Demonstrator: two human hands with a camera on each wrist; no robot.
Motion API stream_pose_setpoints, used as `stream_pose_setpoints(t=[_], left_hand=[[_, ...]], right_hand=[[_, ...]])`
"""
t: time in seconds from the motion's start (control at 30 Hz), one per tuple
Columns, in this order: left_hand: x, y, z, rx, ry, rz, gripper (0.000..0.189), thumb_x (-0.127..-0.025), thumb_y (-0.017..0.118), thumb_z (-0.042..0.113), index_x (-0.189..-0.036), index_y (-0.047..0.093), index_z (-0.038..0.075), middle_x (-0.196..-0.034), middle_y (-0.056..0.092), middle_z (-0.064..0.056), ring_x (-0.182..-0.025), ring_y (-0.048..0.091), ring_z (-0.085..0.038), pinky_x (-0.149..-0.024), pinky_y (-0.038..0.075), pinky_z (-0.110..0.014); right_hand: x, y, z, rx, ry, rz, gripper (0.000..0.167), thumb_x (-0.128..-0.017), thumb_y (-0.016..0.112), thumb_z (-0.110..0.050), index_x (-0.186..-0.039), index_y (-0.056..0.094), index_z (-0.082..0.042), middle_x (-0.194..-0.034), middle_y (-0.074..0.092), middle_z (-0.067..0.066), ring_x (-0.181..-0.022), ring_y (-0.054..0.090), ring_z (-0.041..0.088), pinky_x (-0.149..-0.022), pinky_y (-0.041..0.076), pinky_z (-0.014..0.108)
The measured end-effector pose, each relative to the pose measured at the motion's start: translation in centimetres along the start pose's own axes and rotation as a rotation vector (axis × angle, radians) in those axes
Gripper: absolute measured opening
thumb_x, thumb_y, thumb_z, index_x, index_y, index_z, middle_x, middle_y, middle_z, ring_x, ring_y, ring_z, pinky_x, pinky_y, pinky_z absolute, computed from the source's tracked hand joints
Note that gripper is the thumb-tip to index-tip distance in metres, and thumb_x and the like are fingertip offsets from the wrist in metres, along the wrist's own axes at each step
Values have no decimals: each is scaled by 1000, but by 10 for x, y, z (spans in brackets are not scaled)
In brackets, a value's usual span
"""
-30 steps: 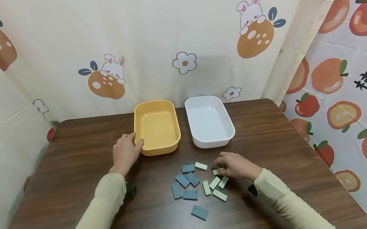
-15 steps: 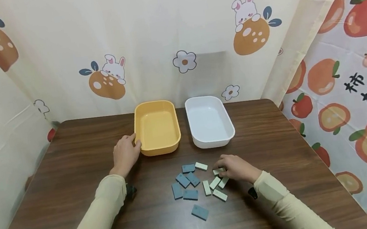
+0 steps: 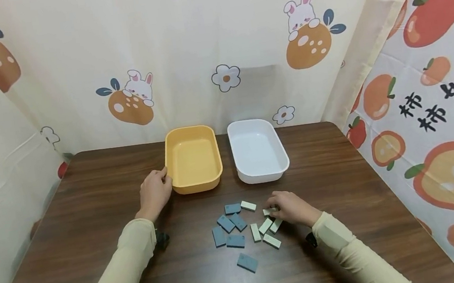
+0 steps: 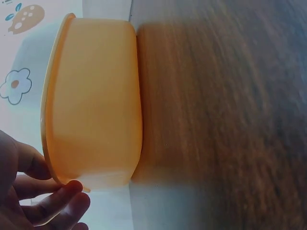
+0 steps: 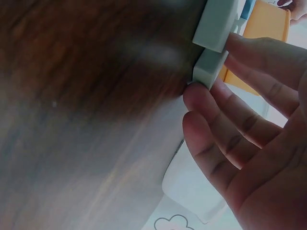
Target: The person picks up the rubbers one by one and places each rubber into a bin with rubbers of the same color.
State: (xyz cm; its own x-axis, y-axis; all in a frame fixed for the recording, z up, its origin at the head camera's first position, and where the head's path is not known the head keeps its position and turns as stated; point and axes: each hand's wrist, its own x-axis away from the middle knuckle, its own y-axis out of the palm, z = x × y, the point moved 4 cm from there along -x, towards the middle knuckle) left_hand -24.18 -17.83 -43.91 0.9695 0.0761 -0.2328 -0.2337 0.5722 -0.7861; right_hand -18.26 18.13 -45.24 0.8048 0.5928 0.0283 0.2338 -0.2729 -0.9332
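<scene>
The right hand (image 3: 291, 207) has its grip closed with thumb and fingers about a pale green block (image 3: 267, 212), low over the brown worktop (image 3: 319, 158). Five other pale green blocks (image 3: 272, 241) lie near it, and six blue blocks (image 3: 235, 241) are scattered to their left, one set apart nearest the person. The left hand (image 3: 155, 194) has its grip pinched on the left rim of the yellow tray (image 3: 193, 160). Just right of that tray stands a white tray (image 3: 259, 151); behind both hangs a printed curtain (image 3: 195, 31).
</scene>
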Motion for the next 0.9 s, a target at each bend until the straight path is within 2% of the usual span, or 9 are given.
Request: stream_pose_setpoints(t=[0.23,0.43,0.7,0.9], left_hand=[[0,-2,1,13,-9,-16,43,-95,45,15,-132,58,-1,-118,63,-23,-104,59,-41,-91,45,-56],[0,0,-2,35,-13,-20,42,-96,46,16,-133,57,0,-120,63,-23,-104,60,-40,-92,44,-56],[1,-1,-3,43,-16,-24,42,-96,47,16,-134,57,0,-120,63,-23,-97,60,-38,-87,46,-54],[3,-2,-2,55,-21,-30,41,-96,49,15,-134,57,0,-119,63,-23,-91,59,-36,-82,47,-51]], right_hand=[[0,-3,1,-7,38,-9,17,-84,72,-9,-101,74,-7,-82,59,-1,-69,48,7,-61,41,21],[1,-9,-1,-1,1,24,17,-85,72,-10,-102,74,-8,-87,64,1,-74,55,11,-64,45,24],[-3,-26,1,-4,9,56,13,-86,71,-11,-99,75,-12,-90,67,-2,-82,61,12,-71,51,27],[-8,-45,0,19,-27,90,11,-86,71,-11,-97,74,-13,-92,71,-3,-86,64,13,-76,53,32]])
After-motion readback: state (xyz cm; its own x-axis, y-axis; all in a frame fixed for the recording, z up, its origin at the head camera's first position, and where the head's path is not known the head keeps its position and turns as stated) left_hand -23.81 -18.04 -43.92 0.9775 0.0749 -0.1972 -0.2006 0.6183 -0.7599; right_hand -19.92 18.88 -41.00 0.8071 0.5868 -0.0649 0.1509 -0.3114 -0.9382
